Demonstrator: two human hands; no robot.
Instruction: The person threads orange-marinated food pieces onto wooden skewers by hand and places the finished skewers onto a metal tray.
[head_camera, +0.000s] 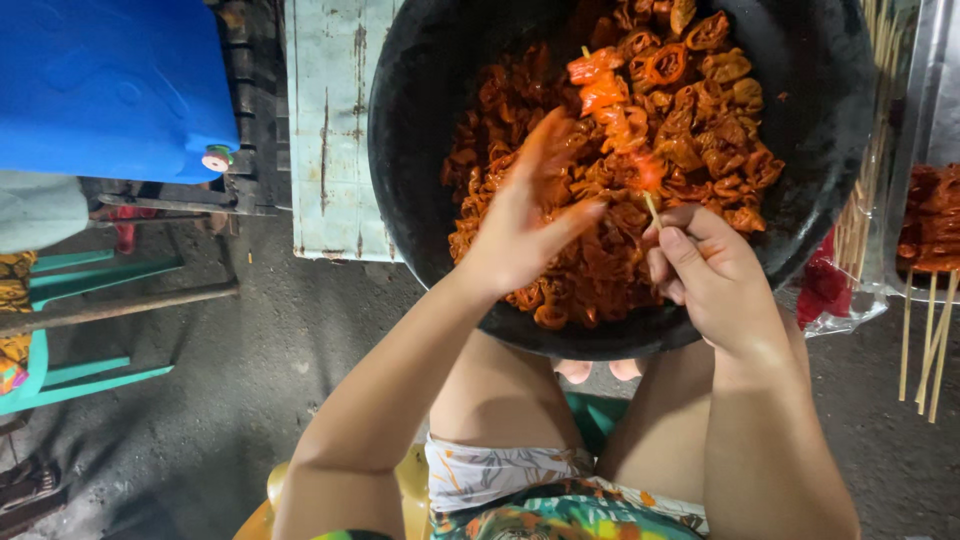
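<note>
A large black basin (420, 120) holds a heap of orange-red marinated meat pieces (690, 140). My right hand (715, 275) grips the lower end of a thin bamboo skewer (651, 207) over the basin. Several meat pieces (605, 95) are threaded along the skewer, which slants up to the left. My left hand (525, 215), smeared with sauce, is over the heap with fingers spread, its fingertips close to the threaded pieces. Whether it pinches a piece is hidden.
A blue plastic container (110, 80) and a worn white panel (330, 120) lie at the left. Bare bamboo sticks (865, 215) and finished skewers on a tray (930, 230) are at the right. Green chair parts (70, 320) stand on the concrete floor.
</note>
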